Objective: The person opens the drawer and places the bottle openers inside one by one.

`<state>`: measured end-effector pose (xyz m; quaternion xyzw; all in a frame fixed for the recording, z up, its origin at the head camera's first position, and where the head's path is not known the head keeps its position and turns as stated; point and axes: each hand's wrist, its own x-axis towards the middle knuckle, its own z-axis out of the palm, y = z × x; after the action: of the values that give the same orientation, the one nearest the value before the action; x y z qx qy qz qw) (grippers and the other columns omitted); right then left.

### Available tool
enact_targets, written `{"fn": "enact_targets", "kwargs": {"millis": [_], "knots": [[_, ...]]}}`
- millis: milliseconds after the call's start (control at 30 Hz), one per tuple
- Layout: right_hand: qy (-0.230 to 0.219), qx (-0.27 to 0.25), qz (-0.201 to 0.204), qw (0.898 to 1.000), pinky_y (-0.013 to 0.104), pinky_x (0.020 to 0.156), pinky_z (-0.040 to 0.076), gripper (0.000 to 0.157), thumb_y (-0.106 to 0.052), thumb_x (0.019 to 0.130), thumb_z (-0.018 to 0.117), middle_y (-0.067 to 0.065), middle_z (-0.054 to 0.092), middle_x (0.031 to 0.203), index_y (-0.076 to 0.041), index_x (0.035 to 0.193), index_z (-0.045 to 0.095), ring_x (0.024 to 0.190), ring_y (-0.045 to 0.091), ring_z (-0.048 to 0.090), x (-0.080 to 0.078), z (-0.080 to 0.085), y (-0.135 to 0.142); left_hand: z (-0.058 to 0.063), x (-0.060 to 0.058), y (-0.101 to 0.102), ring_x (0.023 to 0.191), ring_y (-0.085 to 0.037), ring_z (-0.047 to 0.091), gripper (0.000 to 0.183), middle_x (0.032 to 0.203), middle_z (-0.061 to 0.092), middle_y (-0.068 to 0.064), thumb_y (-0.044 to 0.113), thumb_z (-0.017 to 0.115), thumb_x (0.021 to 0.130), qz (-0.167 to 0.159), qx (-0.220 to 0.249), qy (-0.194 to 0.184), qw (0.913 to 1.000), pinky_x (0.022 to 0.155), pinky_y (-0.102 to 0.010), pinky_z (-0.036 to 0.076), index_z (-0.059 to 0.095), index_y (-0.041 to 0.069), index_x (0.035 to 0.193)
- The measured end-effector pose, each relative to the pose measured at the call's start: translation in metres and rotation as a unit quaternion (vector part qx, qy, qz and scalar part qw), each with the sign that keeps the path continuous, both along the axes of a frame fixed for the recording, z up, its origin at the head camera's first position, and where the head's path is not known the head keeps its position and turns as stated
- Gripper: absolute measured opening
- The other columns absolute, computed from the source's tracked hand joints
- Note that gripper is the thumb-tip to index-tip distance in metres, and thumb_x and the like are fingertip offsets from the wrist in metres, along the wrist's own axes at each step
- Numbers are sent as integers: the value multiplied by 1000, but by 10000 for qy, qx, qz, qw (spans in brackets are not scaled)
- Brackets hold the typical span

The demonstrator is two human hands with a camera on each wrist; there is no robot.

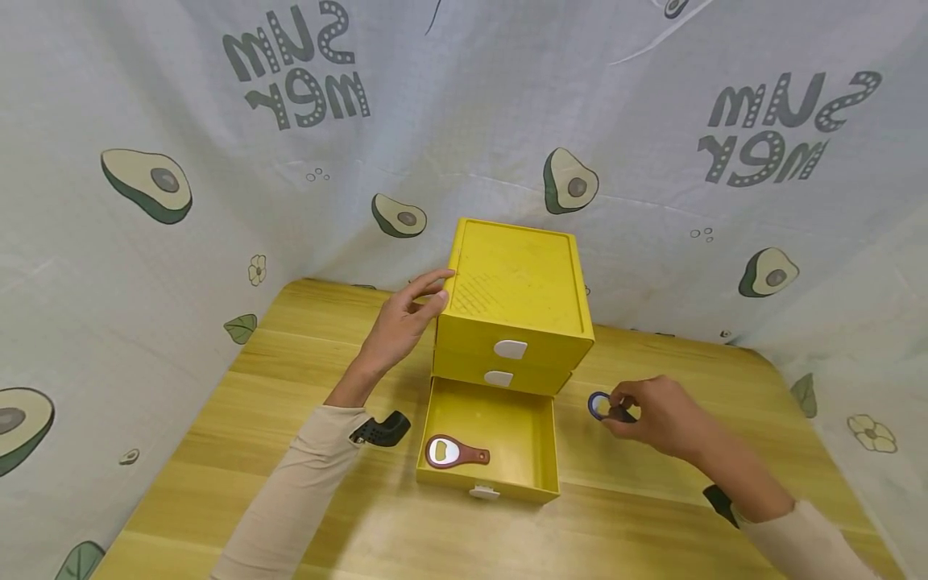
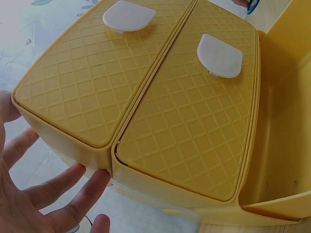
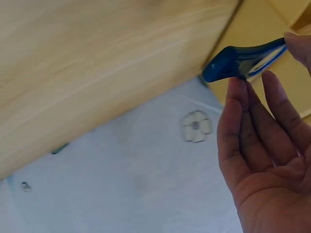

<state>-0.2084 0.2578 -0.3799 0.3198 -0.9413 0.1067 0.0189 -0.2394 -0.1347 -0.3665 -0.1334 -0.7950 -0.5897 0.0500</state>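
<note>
My left hand (image 1: 399, 326) touches the left side of a yellow drawer unit (image 1: 522, 274), its thumb near the top edge. In the left wrist view its fingers are spread along the unit's side wall. The bottom drawer (image 1: 518, 427) is pulled out, and a red-brown bottle opener (image 1: 474, 456) lies inside near the front left. To the right of the drawer, my right hand (image 1: 663, 415) pinches a blue bottle opener (image 1: 596, 396) between thumb and fingers. The right wrist view shows the blue handle (image 3: 221, 65) sticking out past the fingertips.
The two upper drawers, each with a white handle (image 1: 511, 349), are closed. Under everything is a wood-grain table (image 1: 348, 532). A white curtain (image 1: 464, 105) printed with avocados hangs behind the unit and along both sides.
</note>
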Motion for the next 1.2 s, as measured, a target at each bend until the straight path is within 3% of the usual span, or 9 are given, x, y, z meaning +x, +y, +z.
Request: {"fn": "enact_targets", "kwargs": {"millis": [300,633,933,1200], "knots": [[-144,-150,334,9992,18,55,44,21,-20,75,86,-11,68,76,-11,86,71,65,-1,58,22,18,-35,0,-1,0,115,-30,62,42,144,54,-6,43,50,104,-31,9,-9,10000,93,-49,49,52,37,145],[-567,-310,549,9964,16,53,43,22,-22,78,84,-4,71,79,-7,90,72,59,-8,49,38,27,-86,0,-1,-1,117,-29,60,41,144,54,-4,44,50,103,12,-17,-42,10000,95,-49,49,52,39,144],[-245,-516,794,9952,20,62,48,24,-21,75,88,-3,67,84,-8,86,71,69,5,59,33,7,-123,0,-1,-1,115,-30,61,41,143,55,-6,41,51,104,-43,48,-21,10000,93,-49,49,52,37,145],[-404,-278,510,9975,17,50,40,22,-20,75,85,0,70,73,-5,85,73,55,0,48,20,-19,-141,-1,-2,-2,114,-33,61,41,143,55,-7,39,51,104,-68,124,-45,9999,94,-52,49,53,35,145]]}}
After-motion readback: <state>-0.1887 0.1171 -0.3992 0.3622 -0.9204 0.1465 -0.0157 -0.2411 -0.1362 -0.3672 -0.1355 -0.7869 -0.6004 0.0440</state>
